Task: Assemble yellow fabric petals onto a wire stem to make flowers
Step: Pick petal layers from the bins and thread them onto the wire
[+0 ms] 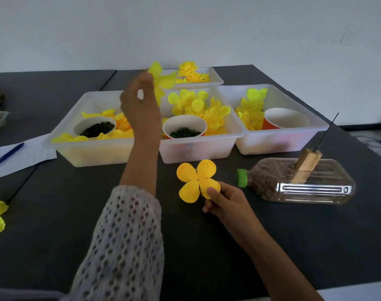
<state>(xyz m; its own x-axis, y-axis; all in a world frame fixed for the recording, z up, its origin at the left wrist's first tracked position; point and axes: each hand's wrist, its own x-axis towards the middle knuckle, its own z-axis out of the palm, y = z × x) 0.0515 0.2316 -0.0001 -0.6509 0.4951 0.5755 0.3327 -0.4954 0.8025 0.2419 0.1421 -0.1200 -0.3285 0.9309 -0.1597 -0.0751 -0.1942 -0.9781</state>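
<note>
**Petals in both hands over the trays**

Table (207,246), dark and wide, carries everything. Across its far side sit white trays (141,148) heaped with yellow petals (215,114); two paper cups (184,127) in them hold dark rings, a third cup looks empty. To the right a clear bottle (304,181) lies on its side, a wooden block (306,162) stuck in it with the wire stem (328,131) rising at a slant. The left hand (139,105), sleeve in knit, is raised above the trays, fingertips pinching a petal piece (163,80). The right hand (224,200) pinches a four-lobed petal (196,181) by one lobe, just above the table near the bottle's green cap (241,178).
</note>
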